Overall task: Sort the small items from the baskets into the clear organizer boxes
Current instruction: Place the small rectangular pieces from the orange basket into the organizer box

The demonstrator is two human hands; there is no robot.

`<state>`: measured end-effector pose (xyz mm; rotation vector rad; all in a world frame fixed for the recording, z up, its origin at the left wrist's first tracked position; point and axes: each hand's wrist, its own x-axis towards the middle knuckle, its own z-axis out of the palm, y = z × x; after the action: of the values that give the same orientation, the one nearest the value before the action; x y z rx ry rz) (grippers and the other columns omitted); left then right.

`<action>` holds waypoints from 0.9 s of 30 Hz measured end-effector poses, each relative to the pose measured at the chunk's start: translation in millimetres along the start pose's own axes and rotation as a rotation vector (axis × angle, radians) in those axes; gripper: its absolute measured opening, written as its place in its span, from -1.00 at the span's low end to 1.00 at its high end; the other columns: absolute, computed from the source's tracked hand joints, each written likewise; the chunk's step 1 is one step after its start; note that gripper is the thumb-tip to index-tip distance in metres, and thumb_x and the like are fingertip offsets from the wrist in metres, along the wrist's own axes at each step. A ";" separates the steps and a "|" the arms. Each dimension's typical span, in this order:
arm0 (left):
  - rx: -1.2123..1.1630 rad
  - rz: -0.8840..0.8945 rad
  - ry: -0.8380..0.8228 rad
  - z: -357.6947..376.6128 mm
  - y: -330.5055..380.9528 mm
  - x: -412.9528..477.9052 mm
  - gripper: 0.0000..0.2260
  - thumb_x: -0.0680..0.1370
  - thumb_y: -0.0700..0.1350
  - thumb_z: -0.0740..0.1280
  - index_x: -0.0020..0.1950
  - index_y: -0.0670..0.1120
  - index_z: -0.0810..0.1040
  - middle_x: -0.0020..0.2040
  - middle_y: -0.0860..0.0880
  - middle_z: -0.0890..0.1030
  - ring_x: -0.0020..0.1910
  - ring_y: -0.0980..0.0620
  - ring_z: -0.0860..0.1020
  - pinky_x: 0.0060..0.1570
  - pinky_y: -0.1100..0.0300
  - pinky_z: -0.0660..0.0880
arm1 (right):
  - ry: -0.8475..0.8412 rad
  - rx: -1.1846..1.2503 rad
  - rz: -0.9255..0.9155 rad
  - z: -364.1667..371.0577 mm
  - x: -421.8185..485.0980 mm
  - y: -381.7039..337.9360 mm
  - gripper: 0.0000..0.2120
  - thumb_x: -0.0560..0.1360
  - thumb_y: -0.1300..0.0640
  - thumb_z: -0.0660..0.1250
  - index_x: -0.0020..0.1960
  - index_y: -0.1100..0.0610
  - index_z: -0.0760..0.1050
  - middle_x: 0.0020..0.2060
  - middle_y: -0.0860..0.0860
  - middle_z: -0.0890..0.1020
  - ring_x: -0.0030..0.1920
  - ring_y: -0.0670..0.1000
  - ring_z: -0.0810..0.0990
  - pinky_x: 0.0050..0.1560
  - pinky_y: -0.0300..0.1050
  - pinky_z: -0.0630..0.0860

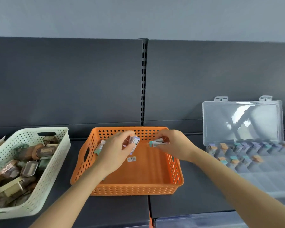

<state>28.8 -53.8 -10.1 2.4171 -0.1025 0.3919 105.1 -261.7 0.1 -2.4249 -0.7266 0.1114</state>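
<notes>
2 hands (115,150) (173,145), 2 baskets (48,178) (132,190), 1 box (270,175)

Soft even light, glare on the clear lid (242,120), wide-angle bowing at edges.

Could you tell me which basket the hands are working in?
The orange basket, in the middle: left hand and right hand both hold small tubes over it. The pale basket at left is untouched.

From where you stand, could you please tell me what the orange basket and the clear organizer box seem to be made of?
The orange basket looks like matte moulded plastic: even colour, regular round holes. The clear organizer box looks like glossy rigid plastic: see-through, with reflections on its raised lid.
</notes>
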 end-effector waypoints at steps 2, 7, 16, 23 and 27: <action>-0.006 0.017 0.008 11.2 14.7 6.1 -0.68 0.59 -0.11 0.28 0.34 0.00 0.46 0.16 0.13 0.54 0.04 0.20 0.52 -0.05 0.49 0.41 | 0.036 0.022 0.002 -14.6 -8.4 11.0 -0.84 0.49 0.10 0.39 0.06 0.07 0.56 -0.15 -0.11 0.58 -0.25 -0.15 0.56 -0.31 -0.33 0.47; -0.059 0.042 0.048 51.3 62.5 23.1 -0.68 0.58 -0.08 0.28 0.34 -0.01 0.47 0.12 0.09 0.58 0.01 0.16 0.56 -0.13 0.49 0.39 | 0.088 0.145 0.085 -56.1 -37.7 49.8 -0.86 0.48 0.20 0.36 0.03 0.11 0.55 -0.20 0.01 0.62 -0.31 -0.08 0.60 -0.31 -0.21 0.62; -0.095 0.088 0.082 146.9 155.5 38.7 -0.69 0.50 -0.18 0.35 0.23 0.06 0.54 -0.07 0.16 0.52 -0.11 0.17 0.51 -0.06 0.30 0.41 | 0.147 0.010 0.064 -137.1 -96.9 150.4 -0.81 0.40 0.12 0.48 0.01 0.05 0.61 -0.27 -0.15 0.57 -0.33 -0.21 0.51 -0.29 -0.51 0.39; -0.208 0.022 -0.040 203.8 212.0 40.2 -0.74 0.46 -0.19 0.39 0.11 0.05 0.55 -0.01 0.16 0.59 -0.08 0.17 0.59 -0.09 0.28 0.56 | 0.109 -0.048 0.126 -178.8 -134.3 213.8 -0.80 0.41 0.12 0.47 0.02 0.10 0.59 -0.25 -0.09 0.59 -0.32 -0.15 0.52 -0.36 -0.43 0.42; -0.210 0.021 -0.100 222.3 237.1 47.3 -0.75 0.45 -0.20 0.40 0.08 0.04 0.54 -0.06 0.15 0.60 -0.18 0.13 0.61 -0.15 0.32 0.54 | 0.122 -0.048 0.156 -192.4 -149.0 236.0 -0.83 0.42 0.13 0.47 0.00 0.10 0.58 -0.27 -0.09 0.60 -0.36 -0.15 0.51 -0.41 -0.44 0.42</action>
<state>88.4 -376.7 -10.7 2.2290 -0.2034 0.2559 137.2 -599.1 10.0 -2.5076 -0.4903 0.0075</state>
